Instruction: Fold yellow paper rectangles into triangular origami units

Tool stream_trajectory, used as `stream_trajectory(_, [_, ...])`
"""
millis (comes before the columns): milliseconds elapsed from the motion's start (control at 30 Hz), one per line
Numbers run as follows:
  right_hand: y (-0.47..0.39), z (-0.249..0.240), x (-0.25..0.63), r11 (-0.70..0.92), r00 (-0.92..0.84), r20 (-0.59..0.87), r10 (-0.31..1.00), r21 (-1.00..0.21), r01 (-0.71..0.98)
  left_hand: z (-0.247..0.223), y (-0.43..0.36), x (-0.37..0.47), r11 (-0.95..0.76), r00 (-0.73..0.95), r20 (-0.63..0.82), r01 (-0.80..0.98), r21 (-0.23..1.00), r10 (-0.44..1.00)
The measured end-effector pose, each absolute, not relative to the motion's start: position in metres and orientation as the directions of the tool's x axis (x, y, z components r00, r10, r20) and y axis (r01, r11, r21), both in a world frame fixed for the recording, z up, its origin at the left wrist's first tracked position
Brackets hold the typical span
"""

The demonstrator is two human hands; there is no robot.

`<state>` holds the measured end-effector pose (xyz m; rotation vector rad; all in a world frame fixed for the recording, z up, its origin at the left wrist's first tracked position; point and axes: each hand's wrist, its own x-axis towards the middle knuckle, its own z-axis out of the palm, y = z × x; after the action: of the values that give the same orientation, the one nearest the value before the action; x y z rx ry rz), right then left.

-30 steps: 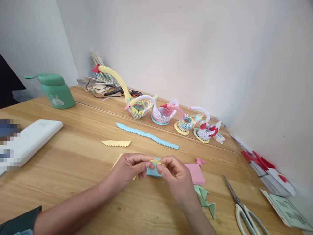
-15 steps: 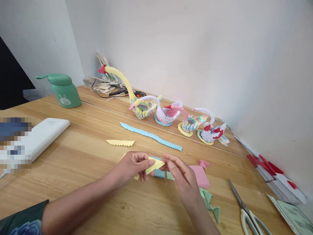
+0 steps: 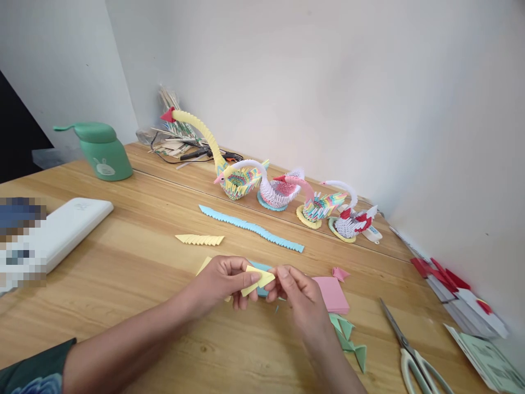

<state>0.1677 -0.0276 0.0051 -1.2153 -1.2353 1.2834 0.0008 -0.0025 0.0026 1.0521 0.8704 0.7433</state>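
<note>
My left hand (image 3: 227, 279) is closed, its thumb pressing a small folded yellow paper piece (image 3: 255, 281) against the fingers. At the right tip of that piece, the thumb and fingers of my right hand (image 3: 301, 293) pinch together. Blue paper (image 3: 262, 266) lies partly hidden behind both hands, and yellow paper (image 3: 204, 265) shows behind my left wrist. Right of my right hand are a pink paper stack (image 3: 333, 295), a small pink folded piece (image 3: 340, 273) and several green folded triangles (image 3: 347, 345).
Beyond the hands lie a blue folded-paper chain (image 3: 251, 227) and a short yellow chain (image 3: 199, 239). Several paper swans (image 3: 281, 191) stand along the wall. Scissors (image 3: 404, 340) lie at right, a white power bank (image 3: 77, 224) and green bottle (image 3: 104, 153) at left.
My right hand's thumb and fingers have closed together at the yellow piece's tip. My left hand keeps its hold. The view has shifted slightly.
</note>
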Motion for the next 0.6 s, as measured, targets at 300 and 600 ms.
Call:
stream_trajectory(300, [-0.024,-0.003,0.169,-0.174,-0.167,-0.141,0.976,-0.964,-0.2,0.0,-0.001,0.001,0.401,0.48,-0.267,-0.2,0.894,0.835])
stream_trajectory(600, [-0.023,-0.008,0.172,-0.069,-0.094,-0.068,0.993,-0.998,-0.008,0.001,-0.003,0.002,0.316,0.462,-0.23,-0.116,0.942,0.857])
